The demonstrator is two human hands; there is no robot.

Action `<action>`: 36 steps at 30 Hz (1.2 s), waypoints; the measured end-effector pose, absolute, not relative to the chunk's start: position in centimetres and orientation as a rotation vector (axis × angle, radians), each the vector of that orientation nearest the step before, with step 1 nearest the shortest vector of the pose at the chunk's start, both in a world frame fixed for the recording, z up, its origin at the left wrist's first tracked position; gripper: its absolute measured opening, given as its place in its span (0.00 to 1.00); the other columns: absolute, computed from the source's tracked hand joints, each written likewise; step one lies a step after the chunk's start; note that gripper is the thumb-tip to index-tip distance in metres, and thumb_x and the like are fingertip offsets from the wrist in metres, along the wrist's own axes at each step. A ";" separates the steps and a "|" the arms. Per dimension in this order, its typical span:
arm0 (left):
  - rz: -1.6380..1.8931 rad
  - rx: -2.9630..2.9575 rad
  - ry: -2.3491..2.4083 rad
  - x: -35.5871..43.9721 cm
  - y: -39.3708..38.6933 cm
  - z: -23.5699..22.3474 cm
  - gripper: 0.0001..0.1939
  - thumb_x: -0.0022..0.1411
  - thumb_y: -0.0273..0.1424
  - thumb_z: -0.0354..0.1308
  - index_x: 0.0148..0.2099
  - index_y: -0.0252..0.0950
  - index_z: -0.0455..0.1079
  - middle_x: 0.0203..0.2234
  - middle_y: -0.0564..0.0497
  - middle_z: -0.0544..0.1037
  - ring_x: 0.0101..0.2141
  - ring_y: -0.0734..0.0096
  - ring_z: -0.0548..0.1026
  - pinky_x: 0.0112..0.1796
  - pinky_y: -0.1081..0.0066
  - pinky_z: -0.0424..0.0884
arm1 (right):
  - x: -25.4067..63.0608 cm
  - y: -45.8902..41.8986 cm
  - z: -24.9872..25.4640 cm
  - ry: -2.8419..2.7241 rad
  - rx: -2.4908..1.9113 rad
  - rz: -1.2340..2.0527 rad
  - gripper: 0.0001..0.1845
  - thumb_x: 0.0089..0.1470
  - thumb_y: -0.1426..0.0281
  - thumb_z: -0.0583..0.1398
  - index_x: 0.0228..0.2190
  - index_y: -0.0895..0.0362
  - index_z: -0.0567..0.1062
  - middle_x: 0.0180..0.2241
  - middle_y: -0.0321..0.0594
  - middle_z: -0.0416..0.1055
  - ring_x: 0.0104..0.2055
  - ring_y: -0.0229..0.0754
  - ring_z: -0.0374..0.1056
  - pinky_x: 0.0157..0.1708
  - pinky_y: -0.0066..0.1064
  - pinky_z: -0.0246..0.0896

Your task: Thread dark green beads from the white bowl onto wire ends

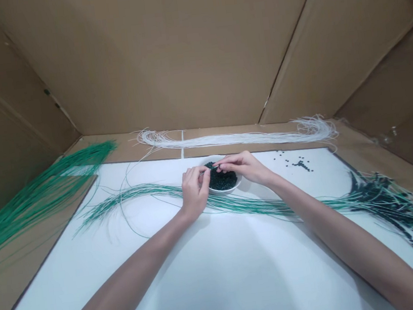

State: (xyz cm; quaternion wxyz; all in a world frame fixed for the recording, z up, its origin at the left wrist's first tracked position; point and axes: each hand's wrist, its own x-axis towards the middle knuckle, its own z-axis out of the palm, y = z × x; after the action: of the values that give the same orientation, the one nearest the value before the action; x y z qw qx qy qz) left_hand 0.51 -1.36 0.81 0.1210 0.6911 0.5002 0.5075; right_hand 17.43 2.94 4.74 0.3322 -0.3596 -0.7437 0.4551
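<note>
A white bowl (pixel 222 191) holds many small dark beads (pixel 224 179). Over its left rim is my left hand (pixel 195 188), fingers closed in a pinch around a thin strand. From the right, my right hand (pixel 247 166) reaches above the bowl, thumb and forefinger pinched at the same strand (pixel 215 166), whose tip is too small to make out. Beneath my hands and forearms runs a long bundle of green strands (pixel 249 205). Its right end is thick with dark beads and white tips (pixel 386 199).
Behind the bowl lies a bundle of white strands (pixel 227 139). Another bundle of green strands (pixel 46 188) rests at the left. Loose dark beads (pixel 300 165) are scattered right of the bowl on the white board (pixel 212 273). Cardboard walls (pixel 165 55) enclose the back and sides.
</note>
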 end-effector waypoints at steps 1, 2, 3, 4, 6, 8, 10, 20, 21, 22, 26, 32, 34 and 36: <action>1.486 2.020 1.456 0.5 -1.4 0.8 0.07 0.60 0.32 0.46 0.33 0.36 0.64 0.25 0.53 0.68 0.28 0.74 0.64 0.34 0.72 0.59 | 17.5 2.9 4.7 -1.939 -0.942 1.196 0.15 0.45 0.64 0.59 0.35 0.58 0.76 0.33 0.40 0.73 0.33 0.39 0.67 0.36 0.30 0.61; 1.490 2.021 1.451 0.5 -1.4 0.8 0.07 0.60 0.32 0.47 0.33 0.36 0.64 0.25 0.53 0.68 0.28 0.73 0.64 0.34 0.72 0.59 | 17.5 2.9 4.7 -1.937 -0.946 1.199 0.15 0.45 0.64 0.59 0.34 0.58 0.76 0.33 0.40 0.73 0.33 0.38 0.67 0.36 0.30 0.61; 1.493 2.023 1.446 0.5 -1.4 0.8 0.07 0.60 0.32 0.47 0.33 0.36 0.64 0.24 0.53 0.68 0.28 0.73 0.64 0.34 0.72 0.59 | 17.5 2.9 4.7 -1.937 -0.950 1.198 0.15 0.44 0.64 0.60 0.34 0.58 0.76 0.33 0.40 0.73 0.33 0.38 0.67 0.36 0.29 0.61; 1.497 2.024 1.441 0.5 -1.4 0.9 0.07 0.60 0.31 0.47 0.33 0.36 0.64 0.24 0.53 0.68 0.27 0.73 0.64 0.34 0.72 0.59 | 17.5 2.9 4.7 -1.937 -0.954 1.196 0.15 0.44 0.64 0.60 0.34 0.58 0.76 0.33 0.40 0.73 0.32 0.38 0.67 0.36 0.29 0.61; 1.505 2.029 1.431 0.5 -1.4 0.9 0.07 0.60 0.31 0.47 0.32 0.36 0.64 0.24 0.53 0.68 0.27 0.74 0.64 0.34 0.72 0.59 | 17.4 2.9 4.7 -1.932 -0.960 1.196 0.15 0.44 0.64 0.60 0.34 0.58 0.76 0.32 0.40 0.74 0.32 0.38 0.67 0.36 0.29 0.61; 1.514 2.033 1.420 0.5 -1.5 0.9 0.07 0.60 0.31 0.47 0.32 0.36 0.64 0.23 0.53 0.68 0.27 0.74 0.63 0.34 0.72 0.59 | 17.4 2.8 4.7 -1.920 -0.965 1.202 0.15 0.44 0.64 0.60 0.34 0.58 0.76 0.32 0.40 0.74 0.31 0.37 0.67 0.35 0.29 0.61; 1.519 2.036 1.412 0.5 -1.5 1.0 0.07 0.60 0.30 0.47 0.32 0.36 0.64 0.23 0.53 0.68 0.26 0.74 0.63 0.34 0.72 0.59 | 17.4 2.8 4.7 -1.908 -0.970 1.207 0.14 0.44 0.64 0.60 0.33 0.58 0.76 0.32 0.40 0.74 0.30 0.37 0.67 0.35 0.29 0.61; 1.513 2.041 1.392 0.5 -1.5 1.0 0.07 0.60 0.30 0.46 0.33 0.36 0.64 0.23 0.53 0.67 0.26 0.74 0.63 0.33 0.72 0.59 | 17.3 2.8 4.7 -1.900 -0.974 1.203 0.14 0.44 0.64 0.60 0.33 0.59 0.76 0.31 0.40 0.74 0.30 0.36 0.67 0.34 0.28 0.61; 1.510 2.044 1.393 0.5 -1.5 1.0 0.07 0.60 0.31 0.46 0.33 0.36 0.64 0.23 0.53 0.67 0.26 0.74 0.63 0.33 0.72 0.59 | 17.3 2.8 4.7 -1.899 -0.976 1.201 0.14 0.44 0.64 0.60 0.33 0.59 0.77 0.31 0.40 0.74 0.29 0.36 0.67 0.34 0.28 0.61; 1.508 2.047 1.395 0.5 -1.5 1.0 0.07 0.60 0.31 0.47 0.33 0.36 0.64 0.23 0.53 0.67 0.26 0.74 0.63 0.33 0.72 0.59 | 17.3 2.7 4.8 -1.898 -0.979 1.201 0.14 0.43 0.64 0.60 0.32 0.59 0.77 0.30 0.40 0.74 0.29 0.36 0.67 0.34 0.28 0.61; 1.502 2.054 1.402 0.5 -1.5 0.9 0.07 0.60 0.30 0.47 0.32 0.36 0.64 0.22 0.53 0.66 0.26 0.74 0.63 0.33 0.72 0.59 | 17.3 2.6 4.8 -1.893 -0.991 1.200 0.15 0.43 0.64 0.60 0.33 0.59 0.76 0.30 0.40 0.74 0.29 0.36 0.67 0.34 0.29 0.62; 1.503 2.067 1.406 0.6 -1.5 1.0 0.07 0.60 0.30 0.47 0.33 0.36 0.64 0.22 0.54 0.66 0.26 0.74 0.63 0.32 0.72 0.59 | 17.3 2.7 4.7 -1.895 -0.989 1.200 0.14 0.44 0.64 0.60 0.33 0.59 0.76 0.30 0.40 0.74 0.29 0.36 0.66 0.34 0.28 0.61; 1.506 2.079 1.416 0.6 -1.5 1.0 0.07 0.60 0.30 0.47 0.32 0.36 0.64 0.21 0.54 0.65 0.26 0.74 0.62 0.32 0.72 0.58 | 17.3 2.7 4.7 -1.896 -0.987 1.197 0.14 0.44 0.64 0.60 0.32 0.59 0.76 0.30 0.40 0.74 0.29 0.36 0.66 0.34 0.28 0.61; 1.510 2.095 1.433 0.6 -1.5 1.0 0.07 0.59 0.29 0.47 0.32 0.36 0.64 0.20 0.54 0.64 0.25 0.74 0.62 0.32 0.72 0.58 | 17.2 2.7 4.8 -1.908 -0.992 1.188 0.14 0.44 0.64 0.60 0.31 0.60 0.76 0.30 0.40 0.74 0.29 0.36 0.66 0.34 0.28 0.61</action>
State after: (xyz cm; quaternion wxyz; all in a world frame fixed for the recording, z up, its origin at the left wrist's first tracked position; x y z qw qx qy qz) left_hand 0.57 -1.46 1.01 0.0940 0.7061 0.4832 0.5089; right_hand 17.24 2.71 4.75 0.3357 -0.3803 -0.7317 0.4553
